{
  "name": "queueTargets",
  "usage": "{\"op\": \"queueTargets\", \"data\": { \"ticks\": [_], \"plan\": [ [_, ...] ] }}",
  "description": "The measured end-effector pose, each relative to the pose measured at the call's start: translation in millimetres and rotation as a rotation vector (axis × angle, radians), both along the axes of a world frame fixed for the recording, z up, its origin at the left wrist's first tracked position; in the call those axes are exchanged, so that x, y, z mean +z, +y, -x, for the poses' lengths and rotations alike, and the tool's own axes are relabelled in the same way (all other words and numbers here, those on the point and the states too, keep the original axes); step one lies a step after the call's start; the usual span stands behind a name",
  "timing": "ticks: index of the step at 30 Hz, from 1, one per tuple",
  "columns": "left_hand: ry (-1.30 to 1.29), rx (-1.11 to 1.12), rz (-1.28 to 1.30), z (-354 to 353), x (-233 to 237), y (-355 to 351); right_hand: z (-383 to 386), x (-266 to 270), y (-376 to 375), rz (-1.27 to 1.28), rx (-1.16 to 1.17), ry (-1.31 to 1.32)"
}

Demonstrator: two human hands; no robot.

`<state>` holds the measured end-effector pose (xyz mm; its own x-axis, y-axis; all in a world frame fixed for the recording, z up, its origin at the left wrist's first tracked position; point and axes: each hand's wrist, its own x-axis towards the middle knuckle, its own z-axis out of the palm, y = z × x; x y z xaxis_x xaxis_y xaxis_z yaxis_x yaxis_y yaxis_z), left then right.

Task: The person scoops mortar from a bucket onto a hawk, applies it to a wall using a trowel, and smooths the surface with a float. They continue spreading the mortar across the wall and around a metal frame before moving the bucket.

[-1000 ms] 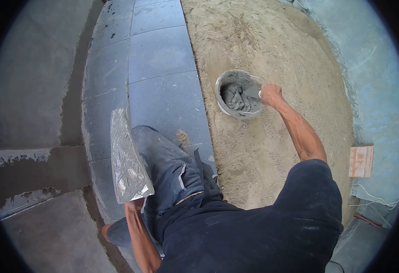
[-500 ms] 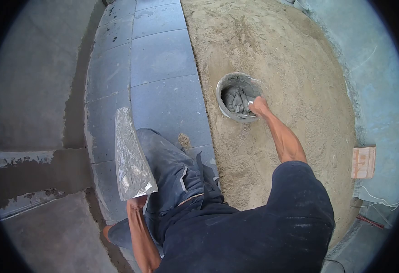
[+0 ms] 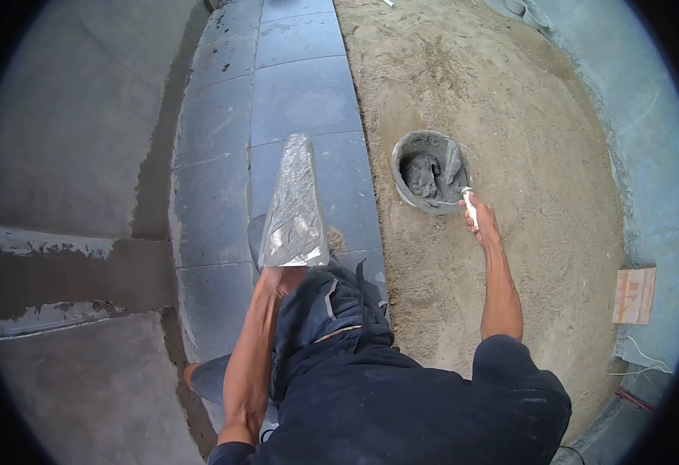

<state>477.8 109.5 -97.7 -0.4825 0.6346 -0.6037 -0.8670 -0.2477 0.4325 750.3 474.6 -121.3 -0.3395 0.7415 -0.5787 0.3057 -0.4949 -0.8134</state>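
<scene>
My left hand (image 3: pixel 284 279) is closed at the wide end of a long, tapering flat trowel (image 3: pixel 294 205), held above the blue-grey tiles. Its silvery face looks wet and mortar-smeared; the handle is hidden. My right hand (image 3: pixel 480 218) grips the white handle of a small trowel (image 3: pixel 471 209). That trowel's blade reaches into a bucket (image 3: pixel 406 192) and is coated in grey mortar. More wet mortar (image 3: pixel 422 172) lies inside the bucket, which stands on the sand beside the tiles.
Large blue-grey tiles (image 3: pixel 305 89) run along the left of the sand bed (image 3: pixel 432 287). A clump of sand (image 3: pixel 336 240) lies on them near my knee. By the right wall are a cardboard-coloured box (image 3: pixel 634 295) and white cable (image 3: pixel 642 372). A low concrete ledge (image 3: pixel 68 275) is at left.
My left hand has brought the flat trowel up and to the right. My right hand has drawn back from the bucket's inside, showing more of the white handle and the mortar-coated blade.
</scene>
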Motion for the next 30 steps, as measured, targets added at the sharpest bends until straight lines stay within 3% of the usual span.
{"op": "queueTargets", "data": {
  "ticks": [3,6,10,14,18,20,22,24,25,30],
  "plan": [
    [0.189,-0.357,-0.225,9,1,33,-14,-9,-2,-0.040,0.023,0.046],
    [0.153,-0.500,-0.306,16,-5,60,-19,-10,-20,-0.078,-0.011,0.123],
    [0.137,-0.521,-0.126,7,4,94,-22,10,-42,-0.080,-0.118,0.289],
    [0.034,-0.606,-0.118,0,3,124,-18,34,-52,-0.154,-0.141,0.440],
    [0.037,-0.663,-0.163,-18,14,148,-2,57,-58,-0.420,-0.127,0.491],
    [0.028,-0.686,-0.168,-25,20,158,9,61,-59,-0.767,-0.142,0.427],
    [-0.025,-0.771,-0.291,-31,32,164,15,56,-54,-0.836,-0.150,0.367],
    [-0.059,-0.830,-0.421,-30,32,170,26,54,-51,-1.242,-0.153,0.227],
    [-0.092,-0.883,-0.552,-29,32,171,28,52,-51,-1.255,-0.134,0.181],
    [-0.002,-0.898,-0.582,-25,38,171,32,41,-52,-1.343,-0.009,0.132]
  ]
}}
